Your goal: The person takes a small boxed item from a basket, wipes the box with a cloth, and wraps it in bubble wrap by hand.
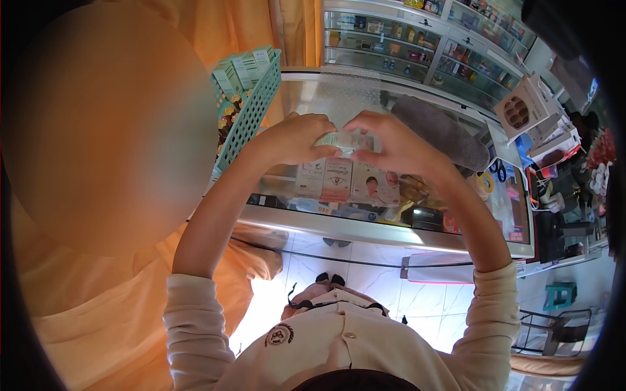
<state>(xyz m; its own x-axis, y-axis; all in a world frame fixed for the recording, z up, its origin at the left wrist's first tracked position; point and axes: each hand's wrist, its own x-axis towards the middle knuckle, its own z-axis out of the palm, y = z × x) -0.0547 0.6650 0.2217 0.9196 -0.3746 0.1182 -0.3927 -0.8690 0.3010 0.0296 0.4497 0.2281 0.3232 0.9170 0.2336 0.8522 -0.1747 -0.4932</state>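
Above the glass display counter, my left hand [301, 138] and my right hand [385, 142] hold a small pale green box [347, 141] between them, one at each end. The fingers of both hands are bent around it. Beneath the hands, several pink and white packets [338, 179] show through or on the glass; which of the two I cannot tell. A teal basket [251, 120] with similar pale green boxes [242, 70] and gold-capped items stands to the left of my left hand.
A rolled grey cloth [438, 130] lies right of my right hand. Scissors [497, 171] and yellow tape [485, 183] are near the counter's right end. Glass shelves [385, 42] stand behind, an orange curtain [241, 19] hangs at the left, and a cable [339, 260] crosses in front.
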